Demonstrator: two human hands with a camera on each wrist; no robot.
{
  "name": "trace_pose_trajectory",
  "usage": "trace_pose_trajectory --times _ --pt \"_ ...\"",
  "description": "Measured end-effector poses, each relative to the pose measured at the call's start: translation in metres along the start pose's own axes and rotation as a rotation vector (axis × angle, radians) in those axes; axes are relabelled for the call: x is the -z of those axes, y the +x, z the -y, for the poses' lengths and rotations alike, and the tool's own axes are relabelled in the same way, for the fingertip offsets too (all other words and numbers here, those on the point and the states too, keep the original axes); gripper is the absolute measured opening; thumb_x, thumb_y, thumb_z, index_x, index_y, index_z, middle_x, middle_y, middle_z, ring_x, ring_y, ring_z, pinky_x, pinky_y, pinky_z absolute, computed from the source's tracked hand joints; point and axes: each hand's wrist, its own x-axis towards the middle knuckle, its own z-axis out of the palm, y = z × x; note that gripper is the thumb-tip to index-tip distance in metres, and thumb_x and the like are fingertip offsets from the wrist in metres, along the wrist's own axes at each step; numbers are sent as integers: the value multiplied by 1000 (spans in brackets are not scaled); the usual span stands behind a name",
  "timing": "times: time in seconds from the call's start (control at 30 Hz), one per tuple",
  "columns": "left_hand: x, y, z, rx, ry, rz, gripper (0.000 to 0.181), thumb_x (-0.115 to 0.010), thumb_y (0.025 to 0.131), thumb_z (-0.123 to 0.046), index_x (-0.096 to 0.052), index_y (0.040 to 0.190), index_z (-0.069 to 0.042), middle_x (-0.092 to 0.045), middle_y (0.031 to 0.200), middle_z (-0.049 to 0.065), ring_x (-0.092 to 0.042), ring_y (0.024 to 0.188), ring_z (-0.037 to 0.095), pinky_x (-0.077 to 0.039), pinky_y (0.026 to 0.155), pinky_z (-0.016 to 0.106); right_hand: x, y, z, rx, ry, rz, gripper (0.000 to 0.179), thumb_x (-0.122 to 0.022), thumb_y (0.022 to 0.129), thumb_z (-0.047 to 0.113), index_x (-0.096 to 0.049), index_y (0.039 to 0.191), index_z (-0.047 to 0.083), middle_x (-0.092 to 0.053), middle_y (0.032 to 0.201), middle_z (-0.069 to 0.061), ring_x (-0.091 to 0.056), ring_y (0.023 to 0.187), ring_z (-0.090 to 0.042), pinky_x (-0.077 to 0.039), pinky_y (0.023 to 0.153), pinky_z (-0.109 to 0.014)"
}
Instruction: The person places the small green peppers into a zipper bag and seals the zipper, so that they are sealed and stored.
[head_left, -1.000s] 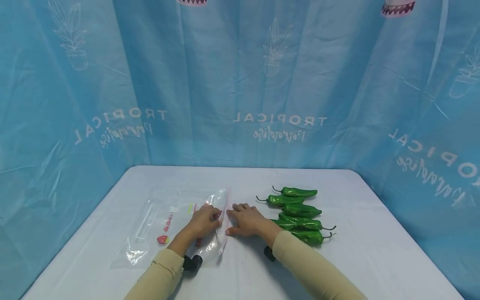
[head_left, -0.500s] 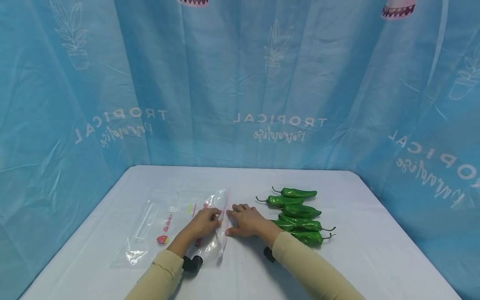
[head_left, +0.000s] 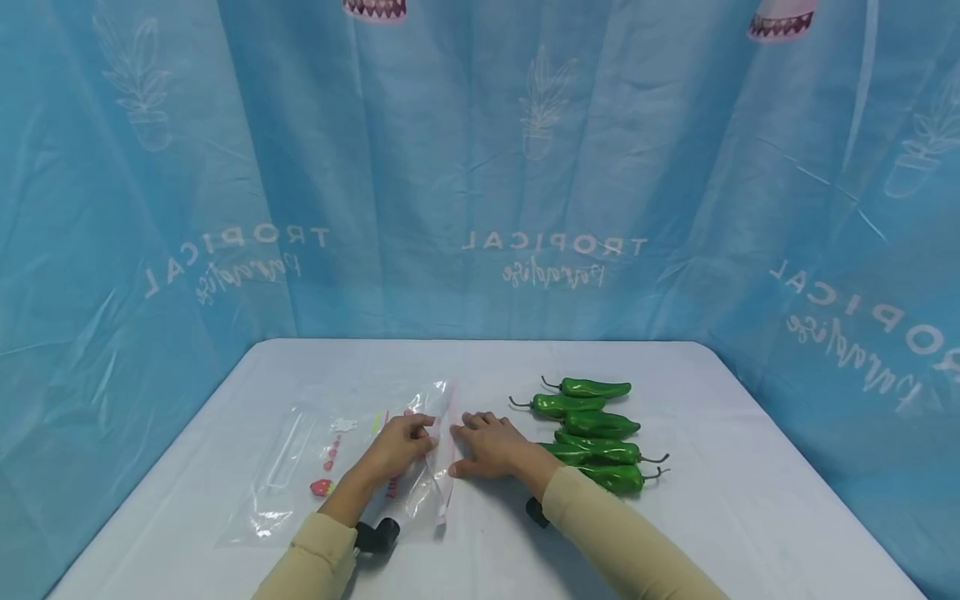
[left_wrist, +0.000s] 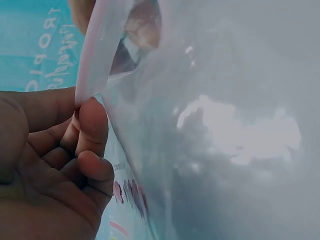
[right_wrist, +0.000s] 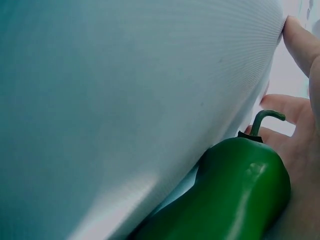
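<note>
A clear zip bag (head_left: 281, 500) printed with strawberries lies flat on the white table, its pink-edged mouth towards the right. My left hand (head_left: 397, 446) pinches one layer of that mouth between thumb and finger; in the left wrist view the pink strip (left_wrist: 90, 55) is lifted and a gap shows behind it. Beside the mouth, my right hand (head_left: 487, 446) rests palm down with fingers spread, fingertips right at the bag's edge. Several green peppers (head_left: 600, 425) lie in a loose column just right of the right hand. One pepper (right_wrist: 240, 190) looms large before that hand in the right wrist view.
The white tabletop (head_left: 720, 517) has rounded far corners. Blue printed curtains (head_left: 480, 167) hang behind it and at both sides. Black wrist mounts (head_left: 377, 536) sit under the forearms, and the right sleeve (head_left: 600, 517) reaches across near the lowest peppers.
The left hand has shifted slightly left with the bag's upper layer, so the mouth looks a little wider. My right hand stays put, and the head view has tilted slightly.
</note>
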Motion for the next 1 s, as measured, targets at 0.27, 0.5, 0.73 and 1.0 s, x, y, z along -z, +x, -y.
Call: trace_pose_trajectory --times 0.27,0.5,0.73,1.0 --pt "4 -4 2 27 -98 -30 40 -62 86 -7 -57 125 0 -58 76 4 -53 63 13 -39 60 24 -1 -1 1 7 -9 6 73 -52 84 64 -35 146 28 -31 154 -1 -29 142 -26 -30 112 -49" --pt "8 -5 3 68 -149 -62 36 -59 90 -13 -59 124 -3 -60 82 8 -53 69 14 -40 73 27 -3 -2 1 7 -24 -8 73 -52 85 64 -35 146 27 -32 154 -2 -29 142 -26 -31 111 -49" --pt "16 -8 0 71 -199 -84 33 -59 92 -17 -60 123 -6 -59 81 7 -51 71 16 -42 65 28 -3 -3 1 3 -22 -9 72 -51 85 64 -35 146 27 -32 154 -2 -29 142 -26 -31 111 -49" --pt "32 -10 -2 23 -240 -66 34 -59 92 -16 -59 123 0 -61 90 14 -53 71 15 -45 64 28 -1 -2 1 4 -45 -6 72 -49 86 64 -34 146 27 -31 154 -1 -29 142 -25 -30 112 -49"
